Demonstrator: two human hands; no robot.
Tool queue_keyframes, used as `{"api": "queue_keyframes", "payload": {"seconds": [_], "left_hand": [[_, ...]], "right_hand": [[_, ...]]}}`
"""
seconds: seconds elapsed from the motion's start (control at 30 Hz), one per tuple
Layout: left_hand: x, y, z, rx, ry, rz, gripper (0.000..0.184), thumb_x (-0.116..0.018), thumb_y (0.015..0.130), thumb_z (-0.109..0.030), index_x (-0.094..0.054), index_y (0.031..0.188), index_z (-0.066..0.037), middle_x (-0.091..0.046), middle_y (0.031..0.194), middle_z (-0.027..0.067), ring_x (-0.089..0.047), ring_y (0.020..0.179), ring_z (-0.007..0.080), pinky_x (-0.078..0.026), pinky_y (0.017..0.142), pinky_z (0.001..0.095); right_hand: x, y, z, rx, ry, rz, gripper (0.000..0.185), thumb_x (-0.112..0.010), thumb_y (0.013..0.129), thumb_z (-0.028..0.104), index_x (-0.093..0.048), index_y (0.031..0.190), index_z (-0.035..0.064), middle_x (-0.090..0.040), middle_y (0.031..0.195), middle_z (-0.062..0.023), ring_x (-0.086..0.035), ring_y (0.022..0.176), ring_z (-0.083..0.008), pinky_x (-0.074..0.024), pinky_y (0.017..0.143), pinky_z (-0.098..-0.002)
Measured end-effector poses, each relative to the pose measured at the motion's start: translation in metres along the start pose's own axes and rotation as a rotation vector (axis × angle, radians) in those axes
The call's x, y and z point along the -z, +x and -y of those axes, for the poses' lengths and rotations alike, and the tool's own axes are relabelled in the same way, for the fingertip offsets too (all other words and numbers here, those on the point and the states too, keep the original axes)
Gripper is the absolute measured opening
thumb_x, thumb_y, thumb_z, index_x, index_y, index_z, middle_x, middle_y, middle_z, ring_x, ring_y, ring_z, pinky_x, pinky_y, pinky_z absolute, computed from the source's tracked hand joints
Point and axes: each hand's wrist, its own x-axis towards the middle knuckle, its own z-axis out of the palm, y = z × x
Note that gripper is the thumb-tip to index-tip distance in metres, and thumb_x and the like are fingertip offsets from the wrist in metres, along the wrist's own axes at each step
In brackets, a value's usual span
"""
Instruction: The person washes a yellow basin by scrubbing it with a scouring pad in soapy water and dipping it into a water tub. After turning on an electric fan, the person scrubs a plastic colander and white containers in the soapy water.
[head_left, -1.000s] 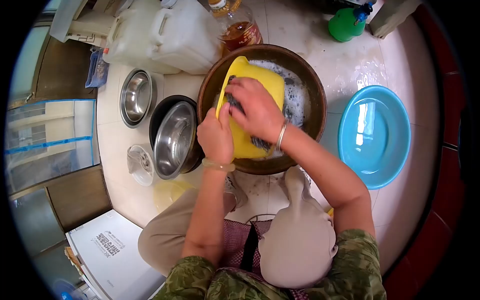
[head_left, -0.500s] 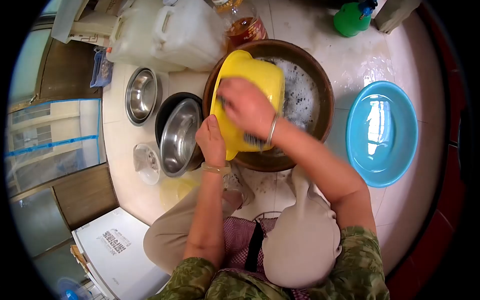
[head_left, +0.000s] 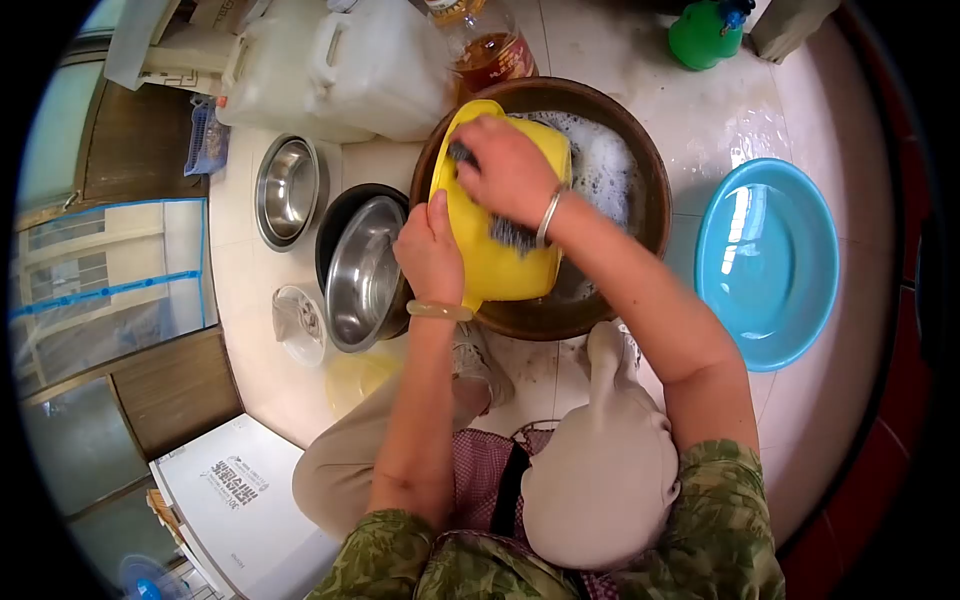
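Observation:
A yellow basin [head_left: 520, 275] is tipped on its side inside a large brown tub [head_left: 655, 215] that holds foamy water [head_left: 605, 160]. My left hand [head_left: 432, 250] grips the near left rim of the basin, a pale bangle on its wrist. Over the basin's side, my right hand [head_left: 508, 170] is closed round a dark scrubbing brush [head_left: 515, 235]; one end shows by the fingers and bristles show below the palm. The rest of the brush lies hidden under the hand.
A blue basin [head_left: 768, 262] with water stands at the right. Steel bowls [head_left: 366, 275], a white strainer [head_left: 300, 325] and a pale yellow bowl [head_left: 362, 380] are at the left. Behind are white jugs [head_left: 380, 70], an oil bottle [head_left: 490, 50] and a green sprayer [head_left: 705, 38].
My right hand with the brush has moved back and forth over the yellow basin and is now nearer its far end. The basin has shifted slightly under my left hand's hold.

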Motion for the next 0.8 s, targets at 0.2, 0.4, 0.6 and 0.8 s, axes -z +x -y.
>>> {"api": "queue_keyframes", "payload": {"seconds": [0.2,0.4,0.6,0.8], "left_hand": [[0.0,-0.016,0.041,0.124,-0.501,-0.006,0.036,-0.057,0.096,-0.029,-0.064,0.082,0.003,-0.06,0.065,0.0065,-0.052,0.059,0.0147,-0.042,0.055,0.033],[0.011,-0.005,0.07,0.189,-0.705,0.063,0.036,-0.054,0.098,-0.03,-0.065,0.086,0.002,-0.06,0.075,-0.0023,-0.049,0.065,0.0052,-0.041,0.057,0.0236],[0.03,0.002,0.06,0.219,-0.92,0.012,0.042,-0.05,0.1,-0.037,-0.064,0.097,0.002,-0.064,0.09,0.0027,-0.055,0.076,0.0082,-0.046,0.068,0.0235],[0.028,0.006,0.08,0.134,-0.786,-0.049,0.038,-0.053,0.099,-0.033,-0.065,0.089,0.001,-0.06,0.078,-0.0017,-0.05,0.067,0.0073,-0.042,0.06,0.0237]], "right_hand": [[0.015,0.061,-0.152,-0.554,0.382,0.273,0.033,-0.061,0.08,0.029,-0.067,0.102,0.0043,-0.068,0.098,-0.0139,-0.065,0.09,-0.0254,-0.0498,0.081,-0.035],[0.032,-0.019,-0.229,-0.387,0.363,0.242,0.027,-0.05,0.094,0.021,-0.066,0.102,0.0015,-0.068,0.092,-0.0067,-0.064,0.086,-0.0194,-0.051,0.077,-0.0318],[0.008,-0.129,-0.187,-0.834,1.227,-0.01,0.023,-0.054,0.093,0.021,-0.064,0.104,0.0038,-0.067,0.092,-0.0053,-0.063,0.089,-0.0185,-0.0504,0.08,-0.031],[0.003,-0.158,-0.188,-0.72,0.748,-0.441,0.025,-0.058,0.091,0.02,-0.063,0.106,0.0023,-0.065,0.094,-0.0047,-0.059,0.088,-0.0125,-0.0476,0.081,-0.0267]]}}
